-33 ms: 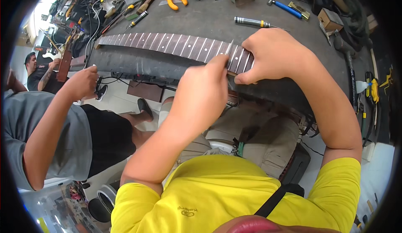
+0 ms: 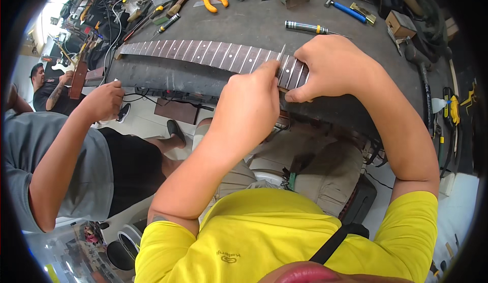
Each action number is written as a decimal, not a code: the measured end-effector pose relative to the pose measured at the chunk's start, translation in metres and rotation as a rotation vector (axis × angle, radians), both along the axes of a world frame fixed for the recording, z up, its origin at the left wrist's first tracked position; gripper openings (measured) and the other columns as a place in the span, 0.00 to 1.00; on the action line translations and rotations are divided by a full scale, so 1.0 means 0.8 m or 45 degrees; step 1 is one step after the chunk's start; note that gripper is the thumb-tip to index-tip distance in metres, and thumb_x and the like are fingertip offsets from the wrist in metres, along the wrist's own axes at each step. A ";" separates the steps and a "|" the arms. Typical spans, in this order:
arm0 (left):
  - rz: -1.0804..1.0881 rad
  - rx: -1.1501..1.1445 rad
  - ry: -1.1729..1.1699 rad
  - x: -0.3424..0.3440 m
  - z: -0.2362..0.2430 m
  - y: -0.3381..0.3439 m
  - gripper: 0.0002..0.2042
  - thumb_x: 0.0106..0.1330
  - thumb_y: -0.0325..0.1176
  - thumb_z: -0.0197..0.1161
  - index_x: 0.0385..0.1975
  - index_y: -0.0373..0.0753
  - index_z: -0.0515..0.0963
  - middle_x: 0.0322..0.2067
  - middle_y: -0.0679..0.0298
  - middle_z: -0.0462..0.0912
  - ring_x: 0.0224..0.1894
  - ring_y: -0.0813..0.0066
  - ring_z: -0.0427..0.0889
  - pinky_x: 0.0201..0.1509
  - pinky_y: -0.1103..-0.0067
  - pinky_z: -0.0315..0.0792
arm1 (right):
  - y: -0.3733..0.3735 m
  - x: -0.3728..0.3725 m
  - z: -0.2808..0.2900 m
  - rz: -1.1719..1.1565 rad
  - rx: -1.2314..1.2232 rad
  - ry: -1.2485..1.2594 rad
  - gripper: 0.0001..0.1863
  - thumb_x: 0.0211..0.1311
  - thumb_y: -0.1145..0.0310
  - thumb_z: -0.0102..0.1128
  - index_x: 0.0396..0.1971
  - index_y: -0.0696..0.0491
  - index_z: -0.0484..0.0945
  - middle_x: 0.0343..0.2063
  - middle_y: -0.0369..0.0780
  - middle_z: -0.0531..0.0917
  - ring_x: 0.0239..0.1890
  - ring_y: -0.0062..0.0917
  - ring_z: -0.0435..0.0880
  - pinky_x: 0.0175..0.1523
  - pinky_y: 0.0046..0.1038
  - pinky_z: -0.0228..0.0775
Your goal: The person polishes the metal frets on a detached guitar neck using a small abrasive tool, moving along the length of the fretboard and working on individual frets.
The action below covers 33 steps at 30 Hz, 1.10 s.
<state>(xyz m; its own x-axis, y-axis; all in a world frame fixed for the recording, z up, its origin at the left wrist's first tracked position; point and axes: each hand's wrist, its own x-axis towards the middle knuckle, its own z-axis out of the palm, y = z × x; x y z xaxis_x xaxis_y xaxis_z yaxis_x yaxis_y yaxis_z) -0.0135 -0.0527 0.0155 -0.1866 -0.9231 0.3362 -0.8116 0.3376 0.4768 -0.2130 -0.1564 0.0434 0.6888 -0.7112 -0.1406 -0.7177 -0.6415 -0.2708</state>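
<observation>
A long dark fretboard (image 2: 213,57) with metal frets and pale dot inlays lies along the grey bench (image 2: 254,21). My left hand (image 2: 246,107) is closed round a thin metal strip, perhaps a file (image 2: 282,50), which crosses the frets near the fretboard's right end. My right hand (image 2: 330,67) grips that end from both long edges, thumb on the near side. Just beyond the hands lies a silver-and-black screwdriver (image 2: 305,26).
Orange pliers (image 2: 208,1), a blue-handled hammer (image 2: 345,9), a wooden block (image 2: 397,24) and yellow tools (image 2: 451,110) lie around. A co-worker in grey (image 2: 61,166) stands close at left; another person (image 2: 51,92) holds a guitar farther back.
My left hand has shifted slightly up and away from me, the thin strip with it. The near co-worker's hand has moved slightly right. My right hand stays on the fretboard.
</observation>
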 end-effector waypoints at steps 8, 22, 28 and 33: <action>0.018 0.046 0.093 0.003 0.009 0.020 0.12 0.75 0.21 0.66 0.55 0.31 0.85 0.30 0.39 0.87 0.35 0.34 0.88 0.38 0.63 0.81 | -0.003 -0.001 -0.009 -0.005 0.007 -0.023 0.35 0.44 0.33 0.76 0.28 0.56 0.92 0.24 0.46 0.90 0.32 0.44 0.93 0.43 0.43 0.86; -0.018 -0.031 0.012 0.004 -0.002 0.008 0.14 0.75 0.20 0.66 0.58 0.32 0.85 0.24 0.46 0.84 0.29 0.43 0.88 0.36 0.69 0.80 | 0.000 -0.007 -0.007 0.003 -0.009 -0.009 0.38 0.46 0.31 0.75 0.31 0.58 0.92 0.26 0.48 0.91 0.34 0.46 0.93 0.45 0.43 0.87; 0.004 0.028 0.104 0.012 0.002 0.046 0.15 0.75 0.20 0.66 0.59 0.31 0.84 0.27 0.42 0.85 0.32 0.40 0.90 0.37 0.68 0.81 | -0.001 -0.002 -0.010 0.010 -0.040 0.007 0.38 0.44 0.31 0.76 0.29 0.58 0.92 0.25 0.47 0.91 0.33 0.45 0.93 0.44 0.42 0.86; -0.024 0.035 0.049 0.001 0.003 -0.006 0.14 0.74 0.20 0.66 0.58 0.30 0.84 0.30 0.39 0.86 0.34 0.36 0.89 0.38 0.67 0.81 | 0.000 -0.009 -0.007 -0.021 0.028 -0.002 0.39 0.45 0.30 0.75 0.29 0.59 0.91 0.25 0.47 0.91 0.34 0.46 0.93 0.44 0.43 0.86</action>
<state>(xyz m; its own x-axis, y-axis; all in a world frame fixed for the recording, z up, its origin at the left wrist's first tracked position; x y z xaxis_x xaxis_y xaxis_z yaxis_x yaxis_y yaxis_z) -0.0131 -0.0577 0.0182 -0.1917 -0.9285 0.3180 -0.7861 0.3392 0.5166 -0.2201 -0.1566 0.0380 0.6773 -0.7190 -0.1556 -0.7276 -0.6235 -0.2860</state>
